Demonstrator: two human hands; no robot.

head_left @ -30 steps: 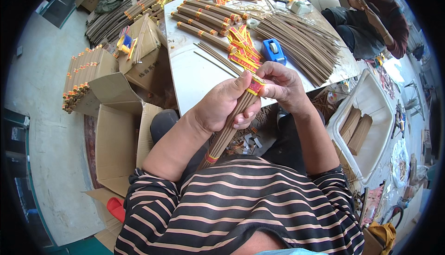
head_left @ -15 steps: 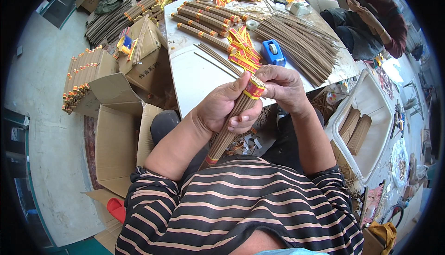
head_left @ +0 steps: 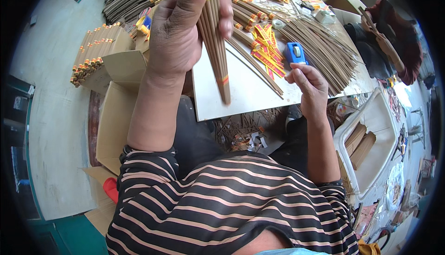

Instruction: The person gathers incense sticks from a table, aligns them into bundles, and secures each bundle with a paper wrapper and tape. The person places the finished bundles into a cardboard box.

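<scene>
My left hand (head_left: 171, 37) is raised at the upper left, wrapped round a bundle of brown incense sticks (head_left: 215, 46). A red and yellow paper band circles the bundle's top, and a narrower band sits near its lower end. Close to the table's near edge, my right hand (head_left: 310, 85) has thumb and forefinger pinched together, just below a blue tape dispenser (head_left: 295, 53). Anything in that pinch is too small to make out. Red and yellow paper strips (head_left: 269, 46) lie beside the dispenser, with a few loose sticks (head_left: 259, 69) nearer me.
Many loose sticks (head_left: 320, 51) spread across the white table (head_left: 206, 102), near banded bundles (head_left: 245, 13). An open cardboard box (head_left: 113, 125) stands at my left, below stacked bundles (head_left: 95, 55). To my right is a white tub (head_left: 371, 162). Another person (head_left: 394, 41) sits at far right.
My left hand has lifted the bundle up and to the left. My right hand has let go of its band and moved right, toward the tape dispenser. The view has shifted slightly.
</scene>
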